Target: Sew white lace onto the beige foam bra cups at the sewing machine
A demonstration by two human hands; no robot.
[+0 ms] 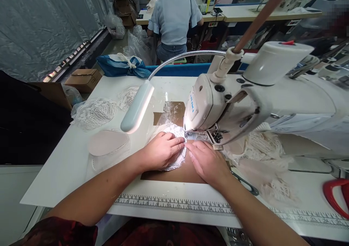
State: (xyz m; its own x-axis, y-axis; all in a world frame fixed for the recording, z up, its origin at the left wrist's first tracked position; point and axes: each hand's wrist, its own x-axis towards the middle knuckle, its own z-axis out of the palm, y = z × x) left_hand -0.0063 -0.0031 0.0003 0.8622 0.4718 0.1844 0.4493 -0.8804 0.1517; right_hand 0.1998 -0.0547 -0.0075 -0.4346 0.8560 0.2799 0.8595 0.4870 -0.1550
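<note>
Left hand (163,149): palm down on the lace (178,129), fingers close together and slightly bent, tips pointing at the machine's (201,96) needle area. Right hand (205,162): low, just on the near side of the machine head, fingers close together, tips at the lace edge and nearly meeting the left ones. Can't tell if either hand pinches the fabric or only presses it.

Lace: white, scalloped edge, just left of and below the machine's needle area, partly hidden by the left hand. Under it, a brown sheet (192,171) runs out to the near side of the machine.

Lamp (137,107): left of the machine, on a bent metal neck. Pale oval pad (105,143): farther left of the machine. Lace pile (95,112): well left of the machine, on the tabletop (62,173). More lace (265,147) heaped right of the machine head, under its arm. Dark loop handle (247,186) nearer than that heap, partly behind the right forearm. Red handle (328,195): far right of the machine head. Ruler strip (174,204): along the tabletop edge, near side of the machine.

Blue cloth (128,66): beyond the machine, to its left. Co-worker (173,18): seated beyond the machine, back turned.
</note>
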